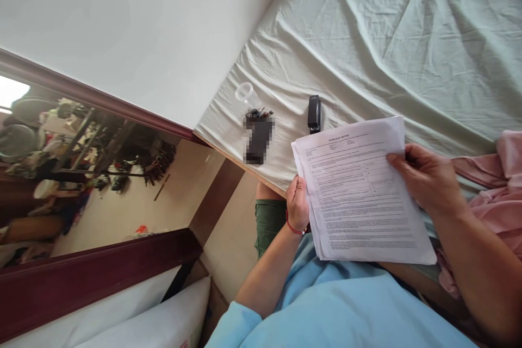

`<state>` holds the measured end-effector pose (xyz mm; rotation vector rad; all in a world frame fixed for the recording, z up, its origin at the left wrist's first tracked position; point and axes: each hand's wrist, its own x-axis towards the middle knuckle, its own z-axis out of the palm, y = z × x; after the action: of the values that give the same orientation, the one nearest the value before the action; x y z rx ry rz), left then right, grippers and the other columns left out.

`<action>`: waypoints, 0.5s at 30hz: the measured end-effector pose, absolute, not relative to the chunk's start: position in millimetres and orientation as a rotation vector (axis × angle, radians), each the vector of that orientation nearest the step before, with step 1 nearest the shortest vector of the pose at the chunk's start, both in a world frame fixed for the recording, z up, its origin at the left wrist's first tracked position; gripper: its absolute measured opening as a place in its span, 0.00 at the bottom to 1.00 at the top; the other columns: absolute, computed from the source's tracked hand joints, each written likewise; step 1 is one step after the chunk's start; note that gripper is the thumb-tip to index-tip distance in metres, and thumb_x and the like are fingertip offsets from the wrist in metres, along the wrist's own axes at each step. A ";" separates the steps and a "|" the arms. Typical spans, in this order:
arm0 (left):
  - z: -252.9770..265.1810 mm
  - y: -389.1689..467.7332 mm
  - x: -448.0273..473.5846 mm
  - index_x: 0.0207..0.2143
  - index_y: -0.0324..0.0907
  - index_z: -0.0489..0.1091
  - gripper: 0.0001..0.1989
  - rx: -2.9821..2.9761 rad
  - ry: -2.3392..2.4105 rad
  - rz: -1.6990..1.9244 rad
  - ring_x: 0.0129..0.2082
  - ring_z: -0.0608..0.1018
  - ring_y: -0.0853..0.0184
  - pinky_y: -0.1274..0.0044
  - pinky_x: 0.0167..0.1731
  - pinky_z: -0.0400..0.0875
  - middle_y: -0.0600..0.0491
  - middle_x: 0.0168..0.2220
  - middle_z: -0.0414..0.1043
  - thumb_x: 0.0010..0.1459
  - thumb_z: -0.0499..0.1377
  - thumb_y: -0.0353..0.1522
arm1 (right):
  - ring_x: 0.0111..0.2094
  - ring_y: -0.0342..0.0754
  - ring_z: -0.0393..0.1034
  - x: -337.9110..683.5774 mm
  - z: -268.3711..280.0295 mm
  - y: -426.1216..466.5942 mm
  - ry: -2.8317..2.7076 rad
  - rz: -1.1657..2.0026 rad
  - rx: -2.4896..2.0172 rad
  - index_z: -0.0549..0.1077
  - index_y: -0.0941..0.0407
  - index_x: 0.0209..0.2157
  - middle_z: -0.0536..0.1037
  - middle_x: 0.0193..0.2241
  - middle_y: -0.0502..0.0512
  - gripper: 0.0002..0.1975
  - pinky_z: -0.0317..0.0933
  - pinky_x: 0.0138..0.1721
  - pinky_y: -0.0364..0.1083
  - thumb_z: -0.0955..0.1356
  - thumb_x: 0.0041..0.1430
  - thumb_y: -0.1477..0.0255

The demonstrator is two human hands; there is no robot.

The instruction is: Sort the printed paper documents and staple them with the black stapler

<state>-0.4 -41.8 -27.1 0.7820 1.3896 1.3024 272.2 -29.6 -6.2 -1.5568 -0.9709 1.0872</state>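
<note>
A stack of printed paper sheets [359,196] is held up over my lap, its text facing me. My left hand [297,204] is closed on the stack's left edge, most of its fingers hidden behind the paper. At the upper right edge my right hand [430,176] pinches the sheets, thumb on the front. Just beyond the top edge of the paper lies a black stapler [314,113] on the pale cloth; its near end is close to the sheets.
Left of the stapler are a blurred dark item [259,140], small dark pieces [258,113] and a clear plastic cup [245,93]. They lie on the sheet-covered bed [391,54]. Pink cloth [499,201] is bunched at the right. A framed mirror [101,190] stands left.
</note>
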 end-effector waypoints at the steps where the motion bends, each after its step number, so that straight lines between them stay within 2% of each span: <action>1: -27.2 -42.3 -0.6 0.33 0.44 0.77 0.22 0.792 1.371 1.296 0.48 0.80 0.59 0.71 0.50 0.76 0.51 0.35 0.80 0.60 0.68 0.53 | 0.27 0.45 0.65 271.8 -5.7 -29.6 -0.965 1.087 -1.553 0.79 0.52 0.36 0.77 0.28 0.50 0.12 0.58 0.24 0.43 0.75 0.59 0.58; 10: -20.9 -43.5 3.4 0.38 0.43 0.79 0.25 0.830 1.298 1.274 0.45 0.79 0.60 0.72 0.49 0.74 0.51 0.37 0.80 0.60 0.67 0.56 | 0.28 0.45 0.66 272.2 -9.0 -30.3 -0.934 1.103 -1.539 0.79 0.52 0.36 0.78 0.29 0.50 0.13 0.59 0.25 0.42 0.75 0.60 0.57; 15: -25.9 -44.3 0.3 0.36 0.43 0.78 0.25 0.839 1.341 1.252 0.46 0.79 0.60 0.72 0.49 0.74 0.51 0.35 0.79 0.60 0.66 0.56 | 0.28 0.45 0.67 271.6 -12.2 -30.0 -0.957 1.077 -1.546 0.79 0.52 0.37 0.79 0.29 0.50 0.15 0.61 0.25 0.42 0.75 0.60 0.55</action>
<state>0.3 -44.3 -25.9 0.8391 1.3405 1.2517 271.6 -30.0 -12.2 -1.5464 -0.9567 1.0766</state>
